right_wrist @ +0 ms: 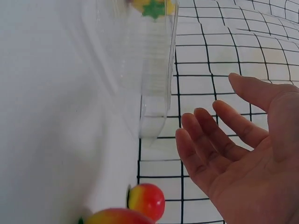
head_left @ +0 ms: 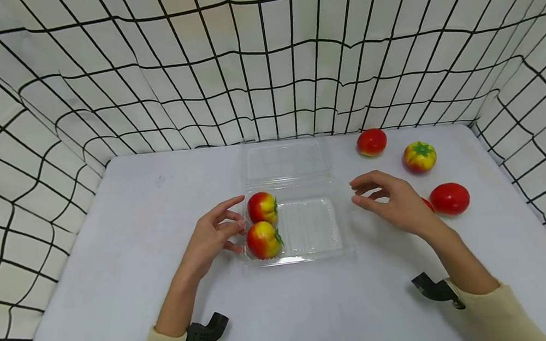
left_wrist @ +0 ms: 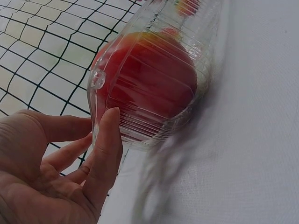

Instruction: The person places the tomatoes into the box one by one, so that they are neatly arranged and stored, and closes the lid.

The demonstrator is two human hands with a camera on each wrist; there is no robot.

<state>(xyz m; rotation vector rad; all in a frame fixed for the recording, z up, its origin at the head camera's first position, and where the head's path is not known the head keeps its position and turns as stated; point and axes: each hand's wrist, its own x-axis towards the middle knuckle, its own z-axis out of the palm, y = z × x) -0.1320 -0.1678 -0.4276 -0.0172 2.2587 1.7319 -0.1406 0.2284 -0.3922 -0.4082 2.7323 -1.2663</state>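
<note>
Around a clear plastic container (head_left: pixel 308 227), twelve o'clock being the far side: at nine, the left hand (head_left: pixel 212 232) touches its wall, whether pinching I cannot tell; at three, the right hand (head_left: pixel 394 202) hovers empty, fingers and thumb apart. Inside, at nine, sit two red-and-yellow fruits (head_left: pixel 263 241). Four loose fruits (head_left: pixel 450 199) lie from three back to two; the opened lid (head_left: pixel 286 161), twelve.

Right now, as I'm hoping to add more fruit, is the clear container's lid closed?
No, the clear lid lies open behind the base, leaving two red-and-yellow fruits uncovered.
</note>
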